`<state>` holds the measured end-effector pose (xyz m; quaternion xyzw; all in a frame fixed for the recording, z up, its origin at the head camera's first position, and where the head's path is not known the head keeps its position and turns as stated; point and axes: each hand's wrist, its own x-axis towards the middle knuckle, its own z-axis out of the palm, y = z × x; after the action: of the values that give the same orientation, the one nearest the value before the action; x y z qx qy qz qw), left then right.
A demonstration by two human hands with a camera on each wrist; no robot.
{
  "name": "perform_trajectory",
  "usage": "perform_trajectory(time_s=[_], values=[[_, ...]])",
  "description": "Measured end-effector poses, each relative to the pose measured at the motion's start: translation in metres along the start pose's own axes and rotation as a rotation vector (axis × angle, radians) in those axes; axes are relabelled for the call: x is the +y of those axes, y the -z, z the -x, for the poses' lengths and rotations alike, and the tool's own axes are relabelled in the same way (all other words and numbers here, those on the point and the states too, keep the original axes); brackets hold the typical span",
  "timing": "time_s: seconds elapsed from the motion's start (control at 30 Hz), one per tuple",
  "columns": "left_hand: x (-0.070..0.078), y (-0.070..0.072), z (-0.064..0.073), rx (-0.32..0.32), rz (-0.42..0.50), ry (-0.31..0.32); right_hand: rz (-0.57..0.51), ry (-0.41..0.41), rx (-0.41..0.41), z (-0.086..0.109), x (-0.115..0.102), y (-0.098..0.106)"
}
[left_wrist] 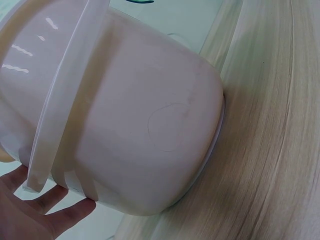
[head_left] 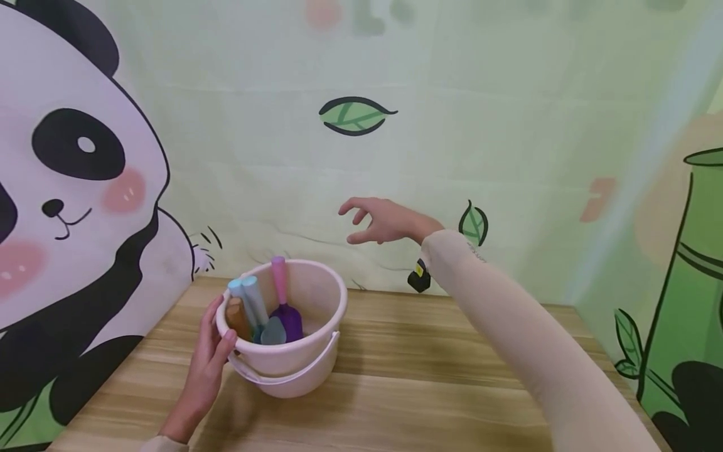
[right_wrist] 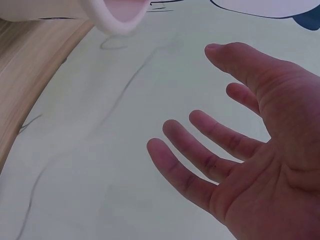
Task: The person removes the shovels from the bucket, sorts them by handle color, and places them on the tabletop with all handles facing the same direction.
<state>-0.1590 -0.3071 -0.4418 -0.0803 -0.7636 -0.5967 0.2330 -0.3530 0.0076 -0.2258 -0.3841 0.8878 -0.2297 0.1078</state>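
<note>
A pale pink bucket [head_left: 294,383] stands on the wooden table, its handle [head_left: 294,380] hanging down at the near side. My left hand [head_left: 204,361] holds it at the left rim. In the left wrist view, fingertips [left_wrist: 82,207] of that hand press on the bucket's wall [left_wrist: 145,110]. Inside lean a purple toy shovel [head_left: 289,320] with a pink grip, two light blue handles [head_left: 254,295], a grey-blue scoop [head_left: 273,331] and brown-orange handles [head_left: 238,320]. To the right of the bucket and above its rim, my right hand [head_left: 386,220] hangs in the air, fingers spread and slightly bent, holding nothing.
Behind the wooden table [head_left: 429,389] hangs a pale green cloth [head_left: 271,125] printed with leaves and a panda [head_left: 135,263]. A small black piece with a yellow mark [head_left: 419,277] shows just below the right sleeve [head_left: 497,314].
</note>
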Motion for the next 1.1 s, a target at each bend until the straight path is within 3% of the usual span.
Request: perform_trajectory(time_s=[0.5, 0.8, 1.1], values=[[-0.002, 0.002, 0.001, -0.010, 0.007, 0.028, -0.005, 0.018, -0.027, -0.026, -0.032, -0.020], [-0.002, 0.002, 0.000, -0.009, 0.032, 0.004, -0.033, 0.035, -0.048, -0.042, -0.045, -0.031], [-0.003, 0.003, -0.001, -0.013, 0.030, 0.013, -0.100, 0.001, -0.091, -0.062, -0.059, -0.048]])
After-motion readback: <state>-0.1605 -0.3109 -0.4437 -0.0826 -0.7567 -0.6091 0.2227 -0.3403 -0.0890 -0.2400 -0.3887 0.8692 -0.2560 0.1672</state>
